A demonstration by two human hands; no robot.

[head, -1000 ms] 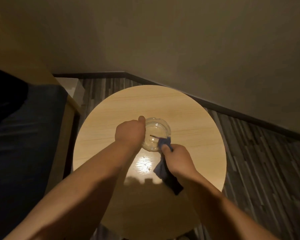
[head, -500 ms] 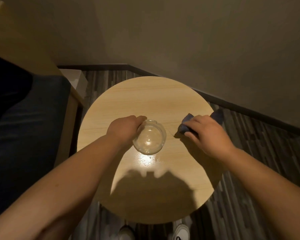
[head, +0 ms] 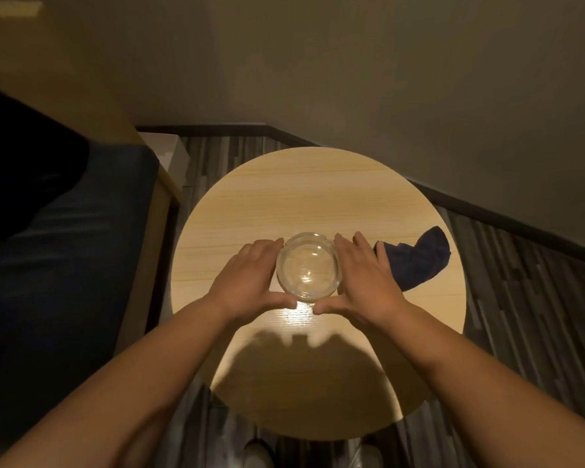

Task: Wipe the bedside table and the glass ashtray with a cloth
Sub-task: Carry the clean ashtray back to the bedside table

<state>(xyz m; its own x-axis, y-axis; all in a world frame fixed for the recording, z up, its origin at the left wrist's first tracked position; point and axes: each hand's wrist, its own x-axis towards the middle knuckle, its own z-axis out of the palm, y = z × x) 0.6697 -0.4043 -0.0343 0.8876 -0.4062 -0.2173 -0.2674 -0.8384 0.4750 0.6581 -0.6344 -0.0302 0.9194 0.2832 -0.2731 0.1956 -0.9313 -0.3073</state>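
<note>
A clear glass ashtray (head: 308, 267) stands near the middle of the round light-wood bedside table (head: 304, 194). My left hand (head: 250, 282) cups its left side and my right hand (head: 365, 285) cups its right side, fingers and thumbs curved around the rim. Both hands touch the glass. A dark blue cloth (head: 417, 260) lies crumpled on the table's right part, just beyond my right hand, with nothing holding it.
A bed with a dark blue cover (head: 58, 265) and a wooden frame (head: 149, 251) runs along the left. A white box (head: 169, 153) sits on the striped floor (head: 527, 298) behind it. Walls close in at the back and right. My shoes (head: 257, 454) show below the table.
My right hand carried the cloth out of the ashtray to the table's right side, let it go, and came back to the ashtray. My left hand stayed on the glass.
</note>
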